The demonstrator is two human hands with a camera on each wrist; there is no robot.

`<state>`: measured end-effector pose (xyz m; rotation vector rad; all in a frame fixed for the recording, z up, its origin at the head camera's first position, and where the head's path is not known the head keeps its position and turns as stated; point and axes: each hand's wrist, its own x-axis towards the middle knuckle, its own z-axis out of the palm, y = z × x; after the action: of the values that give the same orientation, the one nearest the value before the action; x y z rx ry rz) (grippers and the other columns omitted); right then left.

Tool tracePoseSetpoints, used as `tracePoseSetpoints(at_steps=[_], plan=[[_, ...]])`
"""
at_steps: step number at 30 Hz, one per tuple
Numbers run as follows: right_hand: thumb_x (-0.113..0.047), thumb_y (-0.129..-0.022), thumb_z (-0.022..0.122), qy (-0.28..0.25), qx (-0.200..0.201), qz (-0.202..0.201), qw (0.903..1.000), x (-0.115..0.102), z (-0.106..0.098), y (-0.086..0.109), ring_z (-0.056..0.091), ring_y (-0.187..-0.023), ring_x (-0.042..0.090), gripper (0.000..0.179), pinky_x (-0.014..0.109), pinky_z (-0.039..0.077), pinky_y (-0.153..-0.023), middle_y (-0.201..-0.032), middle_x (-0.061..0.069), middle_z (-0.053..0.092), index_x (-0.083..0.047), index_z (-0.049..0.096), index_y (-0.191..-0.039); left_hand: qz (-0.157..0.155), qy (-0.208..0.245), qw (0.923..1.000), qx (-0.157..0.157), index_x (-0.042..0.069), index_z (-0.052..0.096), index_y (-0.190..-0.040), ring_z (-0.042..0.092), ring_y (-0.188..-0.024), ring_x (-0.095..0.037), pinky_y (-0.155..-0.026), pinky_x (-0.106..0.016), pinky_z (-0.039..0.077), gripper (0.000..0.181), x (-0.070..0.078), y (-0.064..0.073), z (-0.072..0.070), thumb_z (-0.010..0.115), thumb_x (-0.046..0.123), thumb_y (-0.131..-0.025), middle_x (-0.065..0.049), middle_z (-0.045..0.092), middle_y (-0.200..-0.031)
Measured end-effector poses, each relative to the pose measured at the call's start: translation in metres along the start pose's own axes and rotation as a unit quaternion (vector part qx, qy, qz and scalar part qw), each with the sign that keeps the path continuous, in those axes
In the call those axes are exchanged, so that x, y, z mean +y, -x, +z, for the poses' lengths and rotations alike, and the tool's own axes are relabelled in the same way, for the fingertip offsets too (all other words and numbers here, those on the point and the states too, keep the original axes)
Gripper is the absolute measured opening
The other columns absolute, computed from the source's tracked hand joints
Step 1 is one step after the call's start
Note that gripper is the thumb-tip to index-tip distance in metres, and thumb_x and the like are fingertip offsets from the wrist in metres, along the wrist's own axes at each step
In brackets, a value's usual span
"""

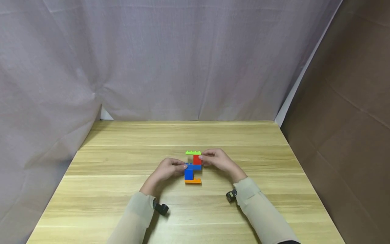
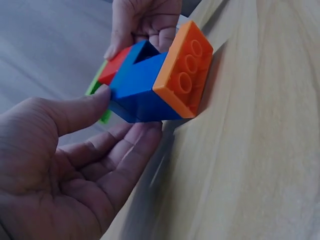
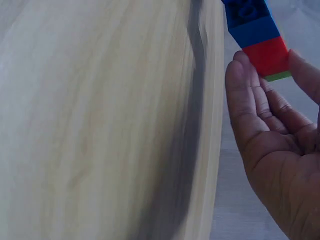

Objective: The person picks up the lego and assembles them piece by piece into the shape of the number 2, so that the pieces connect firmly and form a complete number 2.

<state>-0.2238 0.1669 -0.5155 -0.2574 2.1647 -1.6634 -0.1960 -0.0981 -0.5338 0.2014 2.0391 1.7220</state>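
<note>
A stack of joined toy building bricks is held upright between both hands, close over the wooden table. From the bottom it runs: a flat orange brick (image 1: 192,181), a blue brick (image 1: 189,175), a longer flat blue brick (image 1: 197,167), a red brick (image 1: 197,159) and a flat green brick (image 1: 193,153). My left hand (image 1: 168,168) pinches the blue part from the left, thumb on the near side. From the right, my right hand (image 1: 218,159) holds the red brick between thumb and fingers. Hollow tubes show under the orange brick in the left wrist view.
The wooden table (image 1: 262,149) spreads around both hands. A grey cloth (image 1: 189,61) hangs behind its back edge, and a brown panel (image 1: 344,101) stands along the right side. Small black cameras sit at both wrists.
</note>
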Motion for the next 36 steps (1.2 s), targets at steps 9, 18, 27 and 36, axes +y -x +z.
tracePoseSetpoints(at_steps=[9, 18, 27, 36], plan=[[-0.021, -0.095, 0.072, -0.036, 0.003, 0.06, 0.9976, 0.004, 0.001, -0.007, 0.071, -0.095, 0.03, 0.04, 0.041, 0.059, -0.087, -0.104, 0.018, 0.072, 0.009, 0.065, -0.121, -0.021, 0.015, 0.9996, -0.007, -0.01, 0.067, -0.116, 0.072, -0.1, -0.029, -0.084, -0.036, 0.06, 0.034, -0.001, -0.007, 0.003, 0.069, 0.017, -0.096, -0.019, 0.072, -0.11], [-0.017, -0.096, 0.069, -0.036, 0.004, 0.091, 0.9952, 0.005, 0.004, -0.009, 0.072, -0.086, 0.026, 0.036, 0.039, 0.061, -0.081, -0.099, 0.018, 0.073, 0.012, 0.066, -0.117, -0.037, -0.001, 0.9993, -0.003, -0.009, 0.07, -0.111, 0.073, -0.093, -0.026, -0.081, -0.034, 0.061, 0.031, 0.0, -0.007, 0.005, 0.07, 0.018, -0.096, -0.016, 0.074, -0.104], [-0.016, -0.096, 0.07, -0.049, 0.01, 0.102, 0.9936, 0.006, 0.007, -0.009, 0.072, -0.083, 0.025, 0.034, 0.038, 0.061, -0.08, -0.095, 0.017, 0.073, 0.012, 0.066, -0.115, -0.055, -0.023, 0.9982, 0.005, -0.007, 0.072, -0.108, 0.074, -0.088, -0.025, -0.079, -0.034, 0.061, 0.028, 0.004, -0.006, 0.006, 0.071, 0.018, -0.095, -0.015, 0.075, -0.099], [-0.017, -0.095, 0.071, -0.005, 0.02, 0.102, 0.9945, 0.002, 0.011, -0.007, 0.073, -0.079, 0.026, 0.033, 0.036, 0.062, -0.075, -0.091, 0.016, 0.073, 0.01, 0.069, -0.111, -0.055, -0.029, 0.998, 0.017, -0.005, 0.074, -0.105, 0.074, -0.087, -0.023, -0.076, -0.033, 0.062, 0.024, 0.004, -0.004, 0.008, 0.071, 0.017, -0.095, -0.014, 0.075, -0.097]])
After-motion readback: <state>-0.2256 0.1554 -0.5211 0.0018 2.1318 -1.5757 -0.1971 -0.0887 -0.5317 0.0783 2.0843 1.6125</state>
